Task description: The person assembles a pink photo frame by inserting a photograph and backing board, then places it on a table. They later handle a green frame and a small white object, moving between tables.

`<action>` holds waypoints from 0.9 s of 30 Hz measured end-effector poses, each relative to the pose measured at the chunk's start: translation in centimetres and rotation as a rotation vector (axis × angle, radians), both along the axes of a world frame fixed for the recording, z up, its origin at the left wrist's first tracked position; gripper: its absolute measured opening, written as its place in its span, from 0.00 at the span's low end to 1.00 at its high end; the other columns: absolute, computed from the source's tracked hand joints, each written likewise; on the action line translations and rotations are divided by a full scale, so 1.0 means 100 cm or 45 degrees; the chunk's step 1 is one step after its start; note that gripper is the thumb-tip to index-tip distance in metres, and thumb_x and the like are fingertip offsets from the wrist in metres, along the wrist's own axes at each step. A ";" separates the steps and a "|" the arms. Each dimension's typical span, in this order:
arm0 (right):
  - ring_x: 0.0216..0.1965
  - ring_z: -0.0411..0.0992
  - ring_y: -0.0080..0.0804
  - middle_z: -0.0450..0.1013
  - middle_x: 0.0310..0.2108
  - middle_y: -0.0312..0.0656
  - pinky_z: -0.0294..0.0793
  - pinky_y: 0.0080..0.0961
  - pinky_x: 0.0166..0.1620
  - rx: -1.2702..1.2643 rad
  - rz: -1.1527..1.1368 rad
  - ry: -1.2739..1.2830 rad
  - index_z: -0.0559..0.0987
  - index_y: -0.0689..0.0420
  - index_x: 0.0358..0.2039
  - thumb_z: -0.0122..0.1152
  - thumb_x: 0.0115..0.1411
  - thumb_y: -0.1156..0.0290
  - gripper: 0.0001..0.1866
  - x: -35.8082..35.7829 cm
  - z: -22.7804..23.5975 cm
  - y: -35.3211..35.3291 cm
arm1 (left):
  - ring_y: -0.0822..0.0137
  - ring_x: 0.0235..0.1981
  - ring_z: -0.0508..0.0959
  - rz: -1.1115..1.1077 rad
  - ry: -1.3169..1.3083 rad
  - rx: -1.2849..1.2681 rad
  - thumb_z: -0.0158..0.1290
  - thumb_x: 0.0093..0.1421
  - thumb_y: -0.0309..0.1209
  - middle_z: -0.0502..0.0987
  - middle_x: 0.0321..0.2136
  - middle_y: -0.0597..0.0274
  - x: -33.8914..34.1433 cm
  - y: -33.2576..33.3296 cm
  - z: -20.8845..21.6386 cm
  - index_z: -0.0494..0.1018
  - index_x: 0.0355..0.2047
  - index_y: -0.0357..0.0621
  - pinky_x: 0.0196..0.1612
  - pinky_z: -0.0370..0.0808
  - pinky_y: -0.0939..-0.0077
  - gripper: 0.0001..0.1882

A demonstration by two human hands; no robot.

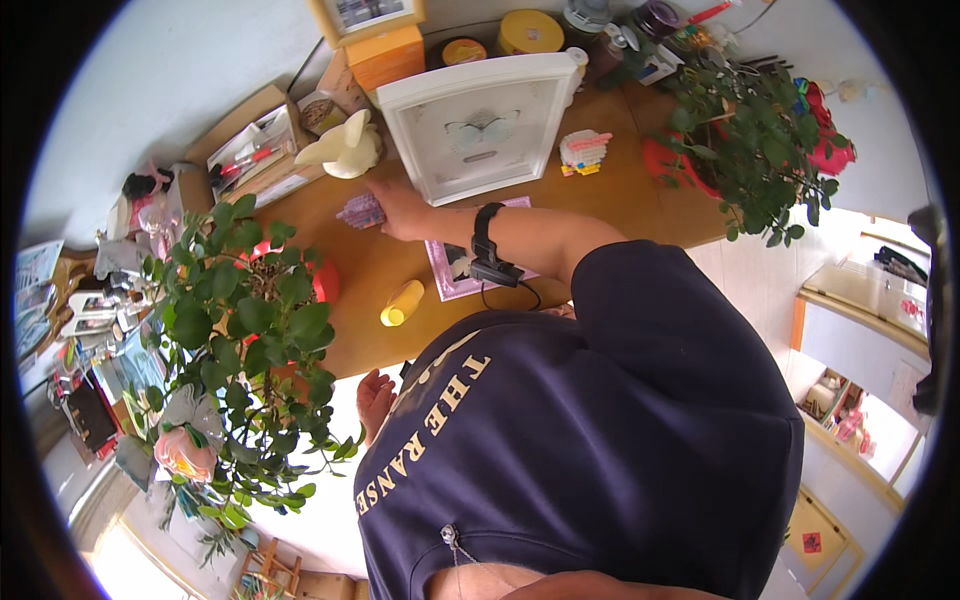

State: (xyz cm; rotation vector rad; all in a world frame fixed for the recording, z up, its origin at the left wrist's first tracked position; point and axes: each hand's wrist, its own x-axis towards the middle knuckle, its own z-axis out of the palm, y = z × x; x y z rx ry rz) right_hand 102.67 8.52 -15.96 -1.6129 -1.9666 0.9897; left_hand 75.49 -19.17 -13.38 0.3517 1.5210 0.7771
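Note:
My right hand [402, 211] reaches across the wooden table with its fingers closed on a small lavender knobbly figure [361, 211], which looks built of tiny blocks. A black band with a small device [490, 250] is strapped round my right wrist. Beneath that forearm lies a pink-edged flat packet or card [447, 283], partly covered. My left hand [375, 400] hangs beside my body at the table's near edge, fingers loosely bent and nothing seen in them. Between the hands, a yellow bottle-like piece [402, 303] lies on its side. A white rabbit-shaped ornament [346, 147] stands just beyond my right hand.
A white frame with a butterfly [485, 125] stands at the back. To its right sits a pink and white block figure [585, 152]. Leafy potted plants flank the table, one left [250, 300], one right [750, 140]. An open cardboard box [250, 150] holds odds and ends.

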 end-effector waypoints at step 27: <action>0.23 0.69 0.23 0.71 0.30 0.39 0.69 0.19 0.23 -0.407 -1.219 0.979 0.64 0.57 0.47 0.63 0.53 0.78 0.23 0.196 -0.022 -0.082 | 0.72 0.39 0.73 -0.234 0.061 -0.033 0.51 0.57 0.23 0.71 0.42 0.60 0.011 0.022 0.017 0.64 0.53 0.38 0.38 0.71 0.80 0.22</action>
